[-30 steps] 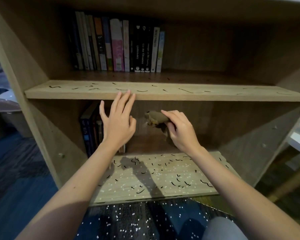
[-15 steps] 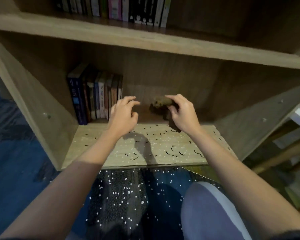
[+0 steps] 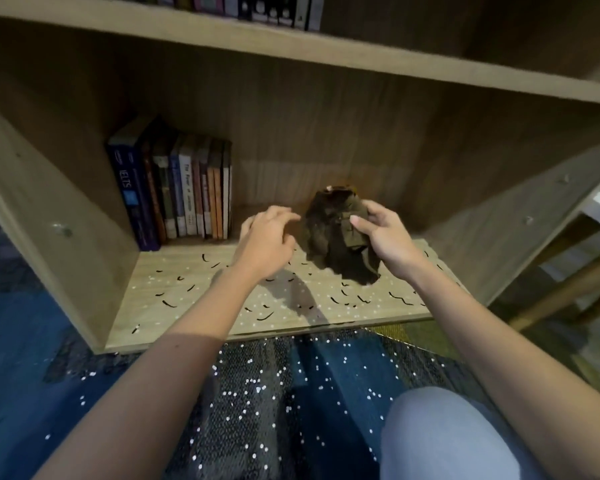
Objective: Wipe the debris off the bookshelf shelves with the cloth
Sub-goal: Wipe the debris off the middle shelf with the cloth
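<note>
From the head view, the person kneels before the bookshelf, both arms reaching into the lowest bay. The right hand (image 3: 388,237) grips the dark cloth (image 3: 333,244), thumb and fingers (image 3: 359,223) pinching its right side near the top, so that the bulk hangs bunched to the left of and below that hand. Whether its lower edge touches the bottom shelf (image 3: 174,306) or hangs just above it, I cannot tell. The left hand (image 3: 267,244) hovers just beside the cloth, fingers (image 3: 284,214) loosely curled and holding nothing, tips pointing at the cloth.

The step in hand looks to me like readying the cloth for the bottom shelf: no stroke has cleared anything here, for the debris (image 3: 400,299), black squiggles and white specks, lies thick across the board. The next move seems to call for pressing the cloth flat onto the wood, probably near the back, and dragging it forward so the bits go over the front edge onto the rug (image 3: 291,393), where white specks already lie. The books (image 3: 177,195) at the left stand close by and want care in the sweep.
</note>
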Available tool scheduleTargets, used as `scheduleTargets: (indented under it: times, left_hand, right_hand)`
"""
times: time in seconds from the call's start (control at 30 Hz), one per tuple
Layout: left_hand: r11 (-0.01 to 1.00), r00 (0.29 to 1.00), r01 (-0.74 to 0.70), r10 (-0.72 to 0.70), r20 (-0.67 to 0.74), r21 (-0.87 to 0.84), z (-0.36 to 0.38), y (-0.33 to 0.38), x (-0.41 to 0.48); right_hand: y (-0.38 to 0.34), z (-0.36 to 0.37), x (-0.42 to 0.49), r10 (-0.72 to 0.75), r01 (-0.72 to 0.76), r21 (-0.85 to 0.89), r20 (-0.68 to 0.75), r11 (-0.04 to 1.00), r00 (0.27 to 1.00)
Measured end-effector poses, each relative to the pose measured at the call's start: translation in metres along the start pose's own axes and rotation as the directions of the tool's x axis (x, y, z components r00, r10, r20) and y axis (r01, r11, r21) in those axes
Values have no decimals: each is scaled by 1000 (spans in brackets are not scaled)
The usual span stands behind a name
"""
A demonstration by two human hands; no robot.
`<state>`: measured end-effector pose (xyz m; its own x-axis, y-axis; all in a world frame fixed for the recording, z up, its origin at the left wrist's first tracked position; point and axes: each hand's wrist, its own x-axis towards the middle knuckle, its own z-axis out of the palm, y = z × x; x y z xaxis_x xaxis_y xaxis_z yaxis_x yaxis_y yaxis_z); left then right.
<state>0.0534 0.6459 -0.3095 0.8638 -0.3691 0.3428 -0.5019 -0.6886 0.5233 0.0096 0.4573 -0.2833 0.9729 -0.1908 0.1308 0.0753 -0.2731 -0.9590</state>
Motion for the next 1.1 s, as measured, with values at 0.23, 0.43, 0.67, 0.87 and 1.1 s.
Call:
scheduleTargets:
  times: [0.23,0.43,0.67,0.87,1.1]
  left_hand:
    - [925,882,-370,378,-282,82,-64,50,32]
    - [837,668,-452,547,-506,308,-107,121,89]
    - [953,792,-194,291,-537,231,-140,159,150]
    - [991,798,17,69,-599,136,-138,148,153]
    - [996,798,58,-2,-603,73,-141,149,151]
  right_hand:
    - [-71,-22,-3,-434,416,-189,-60,889,899]
    - [-154,-102,26,-769,684,-381,-137,622,624]
    - [-198,-139,87,-741,657,-353,-217,666,635]
    - [-214,-99,133,-500,547,-443,228,711,835]
    - [-216,-88,137,-181,587,-579,607,566,774]
